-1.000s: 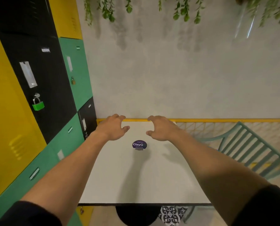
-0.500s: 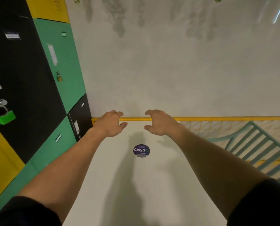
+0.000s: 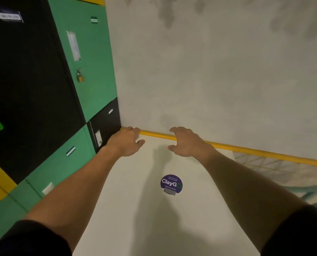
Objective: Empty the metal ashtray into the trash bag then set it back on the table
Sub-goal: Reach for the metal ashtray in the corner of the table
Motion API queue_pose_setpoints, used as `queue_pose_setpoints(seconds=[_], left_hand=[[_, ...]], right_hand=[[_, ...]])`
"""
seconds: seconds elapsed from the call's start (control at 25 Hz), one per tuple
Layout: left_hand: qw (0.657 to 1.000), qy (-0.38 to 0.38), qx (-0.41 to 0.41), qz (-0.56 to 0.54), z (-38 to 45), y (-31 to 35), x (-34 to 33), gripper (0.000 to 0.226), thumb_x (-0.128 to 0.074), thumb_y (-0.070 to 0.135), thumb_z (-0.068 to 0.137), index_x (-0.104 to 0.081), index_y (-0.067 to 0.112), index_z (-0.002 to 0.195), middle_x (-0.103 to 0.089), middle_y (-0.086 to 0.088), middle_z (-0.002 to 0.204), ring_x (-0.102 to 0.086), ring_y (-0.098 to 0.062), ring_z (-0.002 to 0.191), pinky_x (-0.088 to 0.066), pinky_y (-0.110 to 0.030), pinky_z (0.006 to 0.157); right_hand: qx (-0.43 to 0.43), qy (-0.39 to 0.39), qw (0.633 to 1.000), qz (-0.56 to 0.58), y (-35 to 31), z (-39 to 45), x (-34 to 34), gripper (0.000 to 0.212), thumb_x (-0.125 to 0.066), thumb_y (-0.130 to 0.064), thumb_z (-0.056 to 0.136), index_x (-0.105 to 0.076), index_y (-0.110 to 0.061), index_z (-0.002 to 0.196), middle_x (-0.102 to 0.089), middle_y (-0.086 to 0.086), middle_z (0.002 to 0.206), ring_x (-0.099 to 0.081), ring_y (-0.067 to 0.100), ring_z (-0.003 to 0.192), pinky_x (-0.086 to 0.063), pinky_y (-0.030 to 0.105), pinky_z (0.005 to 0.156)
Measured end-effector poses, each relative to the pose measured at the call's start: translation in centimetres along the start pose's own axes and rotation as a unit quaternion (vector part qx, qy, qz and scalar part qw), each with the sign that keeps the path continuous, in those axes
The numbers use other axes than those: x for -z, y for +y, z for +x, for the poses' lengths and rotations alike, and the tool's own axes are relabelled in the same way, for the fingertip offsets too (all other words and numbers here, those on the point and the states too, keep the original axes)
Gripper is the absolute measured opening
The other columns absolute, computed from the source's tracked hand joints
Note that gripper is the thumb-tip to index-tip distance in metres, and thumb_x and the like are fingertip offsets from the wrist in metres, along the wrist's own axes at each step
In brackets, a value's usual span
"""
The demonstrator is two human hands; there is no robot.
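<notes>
Both arms stretch out over a white table (image 3: 128,200). My left hand (image 3: 125,143) hovers above the table's far left corner, palm down, fingers loosely curled, holding nothing. My right hand (image 3: 186,143) hovers a short way to its right in the same pose, also holding nothing. No metal ashtray and no trash bag show in this view.
A round purple "ClayGo" sticker (image 3: 171,183) lies on the table below my right hand. Green, black and yellow lockers (image 3: 84,71) with padlocks stand along the left. A yellow rail (image 3: 246,150) runs under the grey wall behind the table. A blurred teal chair (image 3: 312,193) is at the right.
The view has moved closer to the table and tilted, so the near table edge and floor dropped out. Both hands reached farther toward the table's back edge, still with nothing in them.
</notes>
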State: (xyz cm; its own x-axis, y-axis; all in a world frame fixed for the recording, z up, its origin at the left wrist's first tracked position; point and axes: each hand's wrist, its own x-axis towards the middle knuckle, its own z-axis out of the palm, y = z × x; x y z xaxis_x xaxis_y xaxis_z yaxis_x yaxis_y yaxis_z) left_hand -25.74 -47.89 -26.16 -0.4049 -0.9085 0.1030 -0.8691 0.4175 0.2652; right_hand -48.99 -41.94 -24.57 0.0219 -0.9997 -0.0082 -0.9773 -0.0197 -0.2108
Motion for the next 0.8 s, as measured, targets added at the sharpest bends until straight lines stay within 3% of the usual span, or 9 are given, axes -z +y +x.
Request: queue_pose_setpoints(seconds=[0.24,0.48,0.64,0.8], left_hand=[[0.999,0.007,0.033,0.014,4.8,-5.0,-2.6,0.047,-0.052,0.047,0.09,-0.052,0.022,0.13,-0.059,-0.009,0.119,-0.058,-0.03,0.105,-0.053,-0.043,0.085],[0.999,-0.007,0.035,-0.001,11.9,-11.9,-7.7,0.049,-0.053,0.045,0.091,-0.05,0.019,0.133,-0.059,-0.008,0.122,-0.056,-0.029,0.11,-0.051,-0.043,0.087],[0.999,-0.011,0.039,-0.025,17.3,-16.1,-12.4,0.047,-0.054,0.043,0.091,-0.051,0.021,0.132,-0.059,-0.007,0.124,-0.058,-0.027,0.111,-0.045,-0.034,0.08],[0.996,-0.038,0.054,-0.055,21.9,-19.8,-16.8,0.047,-0.056,0.039,0.091,-0.052,0.018,0.133,-0.057,-0.009,0.127,-0.057,-0.03,0.113,-0.05,-0.04,0.086]], right_hand=[[0.037,-0.024,0.999,-0.023,-1.1,7.8,-3.2,0.078,-0.062,-0.056,0.085,-0.031,-0.024,0.149,-0.03,0.007,0.158,-0.027,0.032,0.144,-0.029,0.05,0.112],[0.032,-0.066,0.997,-0.029,-2.7,17.7,-9.2,0.083,-0.062,-0.061,0.081,-0.029,-0.027,0.149,-0.03,0.004,0.158,-0.025,0.032,0.145,-0.028,0.053,0.114],[0.006,-0.116,0.993,-0.022,-2.7,24.2,-13.8,0.09,-0.062,-0.064,0.08,-0.021,-0.03,0.153,-0.014,-0.001,0.165,-0.009,0.032,0.151,-0.021,0.058,0.117],[-0.021,-0.154,0.988,-0.025,-1.7,29.6,-18.3,0.093,-0.061,-0.067,0.079,-0.019,-0.03,0.154,-0.011,0.001,0.165,-0.007,0.033,0.151,-0.022,0.058,0.116]])
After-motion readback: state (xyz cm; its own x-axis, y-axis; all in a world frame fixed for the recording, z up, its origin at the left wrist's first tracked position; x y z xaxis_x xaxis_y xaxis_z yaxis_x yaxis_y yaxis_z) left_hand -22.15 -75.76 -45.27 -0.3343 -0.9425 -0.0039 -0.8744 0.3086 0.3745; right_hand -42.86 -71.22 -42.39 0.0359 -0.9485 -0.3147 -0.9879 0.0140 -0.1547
